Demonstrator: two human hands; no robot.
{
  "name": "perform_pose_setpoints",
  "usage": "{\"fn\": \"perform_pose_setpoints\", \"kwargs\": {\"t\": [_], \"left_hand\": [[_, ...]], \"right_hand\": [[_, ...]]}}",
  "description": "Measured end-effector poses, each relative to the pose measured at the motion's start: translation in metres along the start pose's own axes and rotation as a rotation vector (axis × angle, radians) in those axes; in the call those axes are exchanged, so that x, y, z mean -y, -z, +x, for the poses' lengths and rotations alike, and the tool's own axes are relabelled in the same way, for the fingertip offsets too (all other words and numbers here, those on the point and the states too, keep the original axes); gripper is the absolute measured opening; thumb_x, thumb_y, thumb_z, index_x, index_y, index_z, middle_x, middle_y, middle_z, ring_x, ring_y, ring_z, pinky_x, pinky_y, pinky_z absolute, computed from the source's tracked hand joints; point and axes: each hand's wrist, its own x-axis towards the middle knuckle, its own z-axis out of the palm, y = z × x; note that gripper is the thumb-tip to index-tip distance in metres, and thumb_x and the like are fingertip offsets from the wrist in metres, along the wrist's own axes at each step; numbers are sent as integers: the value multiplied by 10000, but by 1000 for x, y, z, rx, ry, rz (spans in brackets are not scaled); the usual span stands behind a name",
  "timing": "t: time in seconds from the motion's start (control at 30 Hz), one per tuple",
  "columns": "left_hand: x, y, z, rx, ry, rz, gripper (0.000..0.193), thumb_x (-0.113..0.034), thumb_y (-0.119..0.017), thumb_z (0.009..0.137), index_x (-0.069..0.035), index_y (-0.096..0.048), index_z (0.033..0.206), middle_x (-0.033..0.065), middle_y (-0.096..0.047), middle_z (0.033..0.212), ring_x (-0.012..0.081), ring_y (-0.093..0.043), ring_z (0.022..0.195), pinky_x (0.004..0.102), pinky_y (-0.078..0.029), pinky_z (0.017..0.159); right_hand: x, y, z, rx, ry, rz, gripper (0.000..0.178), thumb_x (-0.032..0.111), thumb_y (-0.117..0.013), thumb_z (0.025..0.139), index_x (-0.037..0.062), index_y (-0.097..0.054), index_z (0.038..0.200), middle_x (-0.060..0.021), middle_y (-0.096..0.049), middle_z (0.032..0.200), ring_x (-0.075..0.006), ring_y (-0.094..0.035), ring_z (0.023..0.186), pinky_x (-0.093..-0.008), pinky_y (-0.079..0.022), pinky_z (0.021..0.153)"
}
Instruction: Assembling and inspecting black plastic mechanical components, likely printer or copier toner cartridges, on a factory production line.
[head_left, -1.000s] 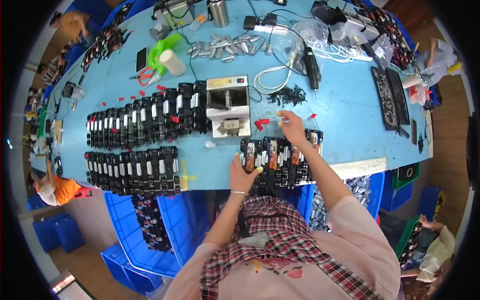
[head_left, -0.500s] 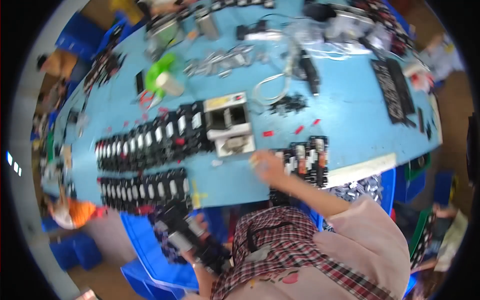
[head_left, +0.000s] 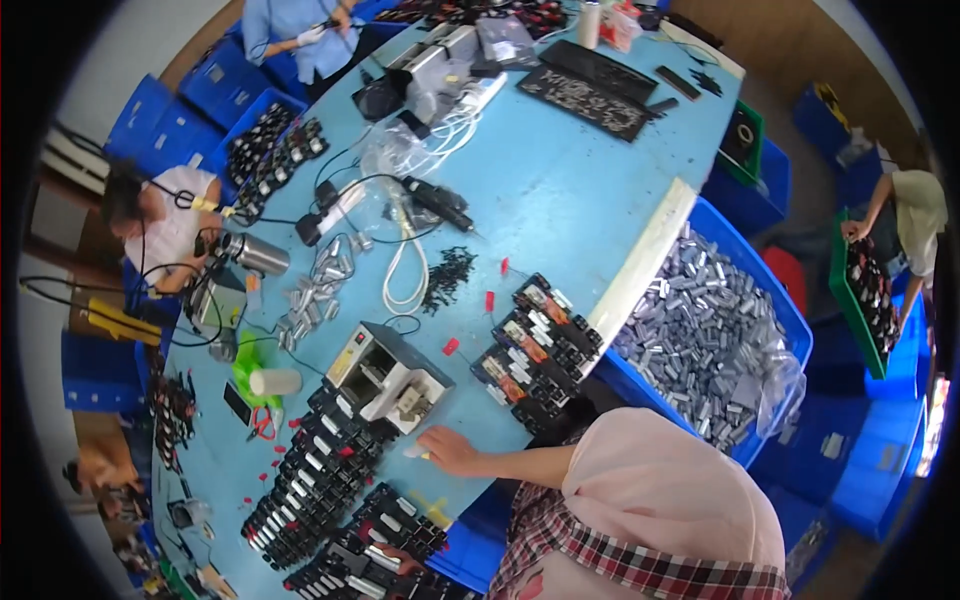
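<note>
My left hand (head_left: pixel 397 558), partly covered, grips a row of black units with silver parts (head_left: pixel 345 572) at the table's near edge. My right hand (head_left: pixel 450 450) hovers at or rests on the blue table, fingers curled together with a spot of yellow at the tips; what they hold, if anything, is too small to make out. Beside those fingertips is a small white piece (head_left: pixel 414 452). A screw feeder box (head_left: pixel 388 375) stands just beyond the right hand. Long rows of black units (head_left: pixel 318 470) lie left of it, and another group (head_left: pixel 535 350) to its right.
A corded electric screwdriver (head_left: pixel 440 203) lies beyond a pile of small black screws (head_left: pixel 450 278). At right is a blue bin (head_left: pixel 800 335) of silver metal parts. White cable loops (head_left: pixel 405 285) and loose silver pieces (head_left: pixel 318 285) lie farther back. Other people work around the table.
My view has swung to the right, bringing the bin into sight. The black units in my left hand came from beyond the table edge to the near rows. My right hand is nearer the white piece.
</note>
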Motion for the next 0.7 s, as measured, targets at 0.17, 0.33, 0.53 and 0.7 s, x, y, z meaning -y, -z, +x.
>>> {"fn": "perform_pose_setpoints", "kwargs": {"t": [0.17, 0.33, 0.53, 0.7], "left_hand": [[-18, -3, 13, 41, 81, -86, 639, -256, -601, 777, 1, -318, 1290, 178, -416, 1264, 286, -486, 1066, 358, -454, 821], [-17, -16, 36, 91, 159, -176, 634, -242, -604, 777, -16, -320, 1297, 162, -420, 1264, 272, -481, 1067, 363, -435, 843], [-13, -29, 61, 157, 170, -309, 630, -225, -608, 778, -36, -323, 1307, 144, -425, 1265, 256, -476, 1068, 369, -413, 870], [-13, -13, 29, 166, 10, -493, 629, -212, -611, 778, -52, -325, 1314, 128, -428, 1265, 242, -471, 1069, 374, -394, 892]], "right_hand": [[67, 52, -2, 56, -210, 445, 324, 57, -497, 723, 40, -438, 1042, -154, -512, 971, -334, -519, 905, -421, -426, 753], [124, 121, 22, -210, -28, 934, 320, 53, -506, 767, 23, -433, 1076, -80, -501, 925, -163, -506, 838, -294, -418, 717], [169, 176, 29, -173, 169, 1237, 319, 43, -536, 802, 22, -433, 1103, -17, -405, 1004, -80, -445, 896, -230, -401, 770], [191, 188, 27, -42, 49, 1294, 374, 62, -589, 807, 69, -430, 1145, 3, -490, 1029, -78, -474, 959, -240, -403, 814]]}}
